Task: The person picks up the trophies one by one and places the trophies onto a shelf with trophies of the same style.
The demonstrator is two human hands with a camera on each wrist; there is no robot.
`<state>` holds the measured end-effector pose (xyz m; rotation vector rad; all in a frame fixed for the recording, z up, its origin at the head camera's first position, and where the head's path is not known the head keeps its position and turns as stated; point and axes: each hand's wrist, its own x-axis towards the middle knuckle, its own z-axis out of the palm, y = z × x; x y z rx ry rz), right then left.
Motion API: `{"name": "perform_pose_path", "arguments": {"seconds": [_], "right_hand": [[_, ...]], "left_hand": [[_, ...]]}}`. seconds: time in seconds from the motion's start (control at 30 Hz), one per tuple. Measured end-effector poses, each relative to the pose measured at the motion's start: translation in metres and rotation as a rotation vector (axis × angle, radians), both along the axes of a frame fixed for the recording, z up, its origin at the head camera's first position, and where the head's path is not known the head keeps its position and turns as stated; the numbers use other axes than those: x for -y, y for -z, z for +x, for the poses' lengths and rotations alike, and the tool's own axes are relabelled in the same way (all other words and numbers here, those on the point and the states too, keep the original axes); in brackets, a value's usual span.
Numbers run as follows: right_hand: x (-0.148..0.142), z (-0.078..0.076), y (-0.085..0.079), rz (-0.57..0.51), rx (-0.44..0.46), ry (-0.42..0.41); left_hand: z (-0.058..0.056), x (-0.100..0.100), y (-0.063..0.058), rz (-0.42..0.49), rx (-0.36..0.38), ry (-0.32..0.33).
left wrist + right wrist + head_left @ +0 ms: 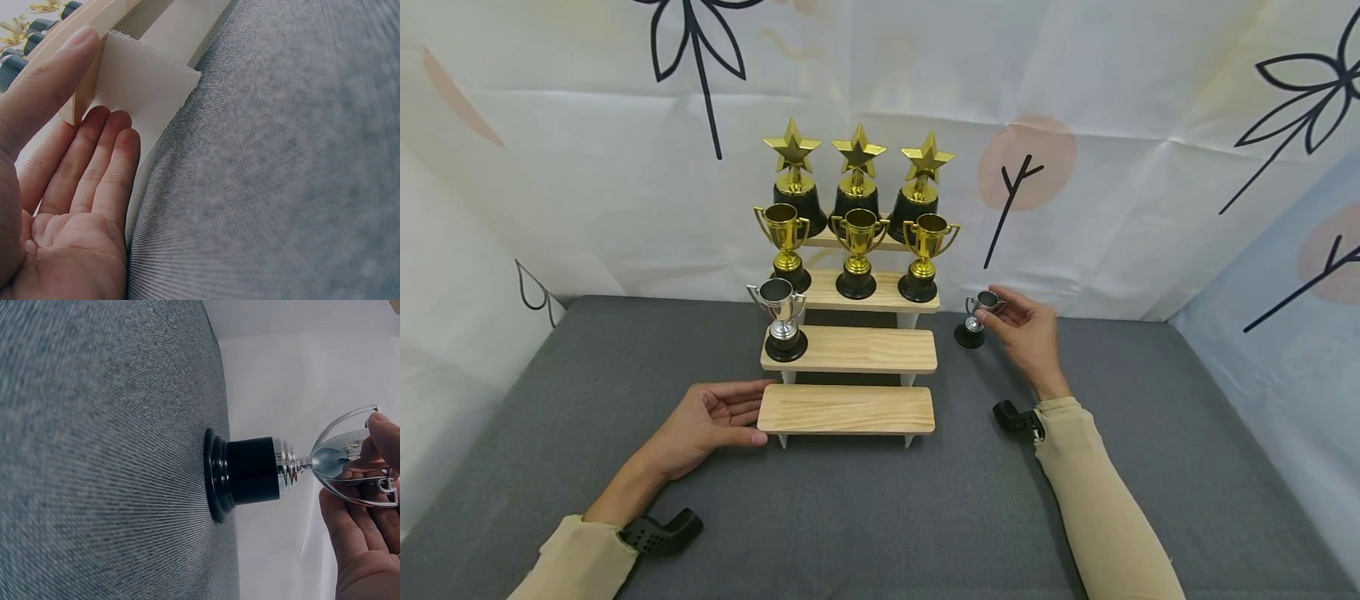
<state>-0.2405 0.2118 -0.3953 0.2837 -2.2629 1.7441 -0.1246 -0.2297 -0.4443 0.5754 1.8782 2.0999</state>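
Observation:
A silver trophy cup with a black base (971,334) is pinched by its bowl between the thumb and fingers of my right hand (1026,337), to the right of the stepped wooden stand. In the right wrist view the black base (253,470) is upright at the grey cloth; whether it bears weight there I cannot tell. My left hand (711,421) lies with fairly straight fingers at the left end of the lowest wooden step (846,410). The left wrist view has its fingertips (128,147) by the white support (147,81). Another silver trophy cup (781,310) stands at the left of the step above.
Three gold trophy cups (857,237) stand on a higher step, with three gold star trophies (859,162) behind them at the top. Grey cloth (880,525) covers the table. A white printed sheet (1120,208) hangs close behind the stand.

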Motion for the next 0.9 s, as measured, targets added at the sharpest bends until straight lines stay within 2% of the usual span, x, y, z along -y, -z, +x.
{"name": "perform_pose_path", "arguments": {"seconds": [0.9], "right_hand": [[-0.0022,-0.0024,0.0055,-0.048,0.013,0.02]], "left_hand": [[0.0004,-0.0005,-0.0017,0.001,0.005,-0.002]]}}
